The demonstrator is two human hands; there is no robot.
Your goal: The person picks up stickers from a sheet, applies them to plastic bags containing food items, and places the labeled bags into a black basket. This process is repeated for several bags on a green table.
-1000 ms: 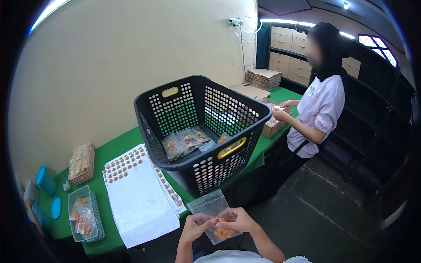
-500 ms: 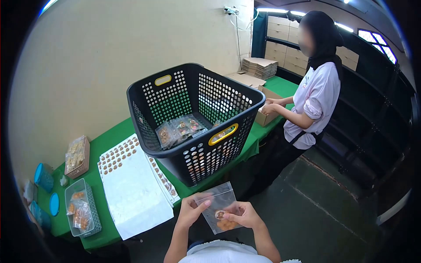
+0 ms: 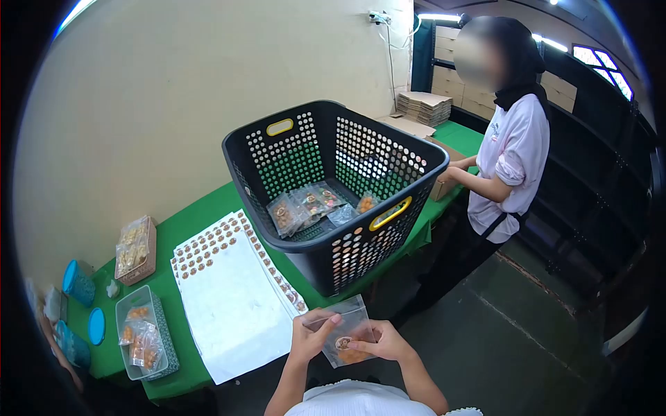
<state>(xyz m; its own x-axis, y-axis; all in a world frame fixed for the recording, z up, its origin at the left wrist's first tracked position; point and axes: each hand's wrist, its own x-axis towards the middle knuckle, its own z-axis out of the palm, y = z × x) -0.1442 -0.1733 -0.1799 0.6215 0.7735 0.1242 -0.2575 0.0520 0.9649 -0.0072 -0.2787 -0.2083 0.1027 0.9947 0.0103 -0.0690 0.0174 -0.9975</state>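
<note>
Both hands (image 3: 347, 340) around snack pouch (image 3: 345, 340)

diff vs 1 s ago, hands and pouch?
A round label now sits on the pouch front; none showed a second ago. The right hand presses by it, and the left hand has shifted up to pinch the top edge. Both still hold it. Basket and sticker sheets unchanged.

I hold a small clear snack bag (image 3: 345, 338) between my left hand (image 3: 310, 338) and right hand (image 3: 382, 342), a round sticker on its front. Beyond it a black laundry basket (image 3: 326, 239) sits on the green table (image 3: 201, 218) beside sticker sheets (image 3: 232, 295). A co-worker (image 3: 510, 163) stands at the table's far end.
</note>
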